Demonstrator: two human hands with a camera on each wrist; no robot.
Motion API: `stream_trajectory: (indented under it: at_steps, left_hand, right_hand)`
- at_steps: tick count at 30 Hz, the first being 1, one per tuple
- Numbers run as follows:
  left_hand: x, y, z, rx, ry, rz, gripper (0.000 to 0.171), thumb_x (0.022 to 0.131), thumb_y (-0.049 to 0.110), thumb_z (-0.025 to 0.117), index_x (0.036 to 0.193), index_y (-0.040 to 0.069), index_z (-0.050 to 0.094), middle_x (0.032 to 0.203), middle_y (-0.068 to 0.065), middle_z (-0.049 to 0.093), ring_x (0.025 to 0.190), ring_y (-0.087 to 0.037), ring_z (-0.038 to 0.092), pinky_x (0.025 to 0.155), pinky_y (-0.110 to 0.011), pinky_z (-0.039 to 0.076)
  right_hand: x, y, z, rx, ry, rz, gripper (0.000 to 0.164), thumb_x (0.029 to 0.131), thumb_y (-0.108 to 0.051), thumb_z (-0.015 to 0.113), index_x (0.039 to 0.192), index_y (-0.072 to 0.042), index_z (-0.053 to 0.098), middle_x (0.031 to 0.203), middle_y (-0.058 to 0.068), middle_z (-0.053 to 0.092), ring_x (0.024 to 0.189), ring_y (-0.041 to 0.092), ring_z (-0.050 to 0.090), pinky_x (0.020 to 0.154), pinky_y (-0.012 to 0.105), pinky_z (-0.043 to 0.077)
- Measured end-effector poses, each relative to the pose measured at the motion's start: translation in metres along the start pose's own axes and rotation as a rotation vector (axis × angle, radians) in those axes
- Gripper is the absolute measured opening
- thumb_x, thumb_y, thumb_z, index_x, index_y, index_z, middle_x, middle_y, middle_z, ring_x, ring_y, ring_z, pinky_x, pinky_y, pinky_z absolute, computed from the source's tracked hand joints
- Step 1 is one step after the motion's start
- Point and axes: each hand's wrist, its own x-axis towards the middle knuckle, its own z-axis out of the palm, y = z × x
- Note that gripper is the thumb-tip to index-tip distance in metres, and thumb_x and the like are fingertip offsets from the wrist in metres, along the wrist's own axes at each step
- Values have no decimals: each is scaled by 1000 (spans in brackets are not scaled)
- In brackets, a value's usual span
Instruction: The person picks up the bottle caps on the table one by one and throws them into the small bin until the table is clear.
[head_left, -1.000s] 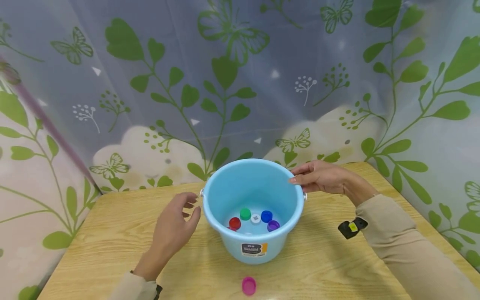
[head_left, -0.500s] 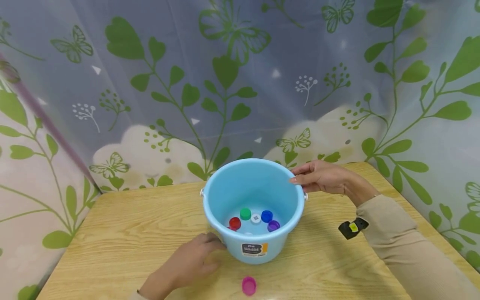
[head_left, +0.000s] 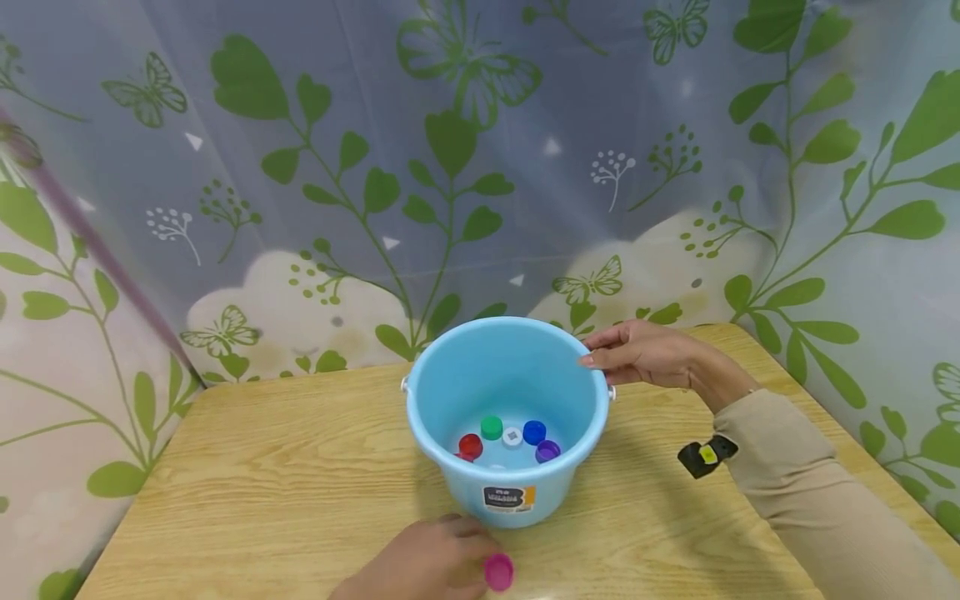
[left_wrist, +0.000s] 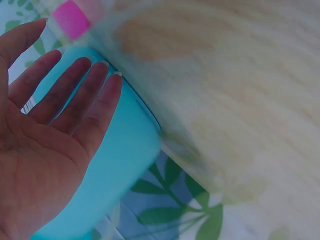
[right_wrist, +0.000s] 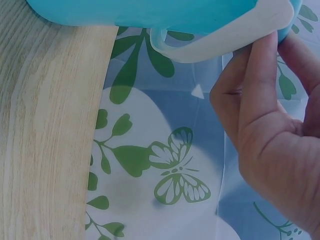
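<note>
A light-blue bucket [head_left: 558, 487] stands upright on the wooden table. At its right rim my right hand [head_left: 648, 354] grips the edge, thumb over the lip and fingers outside, beside the white handle [right_wrist: 225, 42]. Just in front of the bucket my left hand [head_left: 431, 560] is low over the table, its fingers beside a pink bottle cap [head_left: 498, 572]. Those fingers look extended and loose in the left wrist view, and whether they touch the cap I cannot tell. Inside the bucket lie a red cap [head_left: 470, 447], green cap [head_left: 491, 428], white cap [head_left: 512, 437], blue cap [head_left: 534, 432] and purple cap [head_left: 547, 452].
The wooden table [head_left: 285, 467] reaches back to a patterned curtain [head_left: 337, 208] with leaves and butterflies, which also hangs along both sides. A dark label [head_left: 506, 498] is stuck on the bucket's front.
My left hand has gone from the bucket's left side down and to the right, round its front, to the pink cap. My right hand and the bucket have stayed put.
</note>
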Motion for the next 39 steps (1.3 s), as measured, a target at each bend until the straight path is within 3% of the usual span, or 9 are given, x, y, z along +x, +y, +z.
stream_trajectory:
  at_steps: [3, 11, 23, 39]
  left_hand:
    - [5, 6, 5, 28, -27, 29, 26, 93, 41, 60, 115, 29, 66, 108, 19, 60, 96, 0, 54, 81, -20, 50]
    - [16, 16, 14, 233, -50, 128, 25, 92, 44, 60, 110, 29, 65, 100, 15, 56, 82, -2, 46, 64, -12, 42]
    - [22, 21, 18, 298, -62, 144, 26, 90, 49, 59, 96, 26, 70, 98, 12, 55, 81, -3, 43, 63, -11, 40]
    - [18, 23, 10, 273, -108, 141, 26, 91, 51, 57, 95, 28, 70, 94, 14, 53, 79, -1, 43, 63, -10, 40]
  right_hand:
    - [0, 0, 0, 0, 0, 1, 48, 92, -9, 64, 131, 13, 46, 110, 18, 64, 94, 25, 67, 88, 41, 53]
    - [-1, -1, 0, -6, -5, -4, 47, 92, -10, 64, 131, 13, 47, 109, 18, 65, 94, 25, 67, 87, 40, 53]
    - [1, 0, 0, -10, -15, -14, 48, 92, -10, 64, 131, 13, 47, 110, 18, 64, 95, 26, 67, 88, 40, 53]
    - [0, 0, -1, -2, -25, -12, 48, 93, -9, 63, 132, 13, 45, 112, 19, 63, 96, 26, 67, 89, 40, 52]
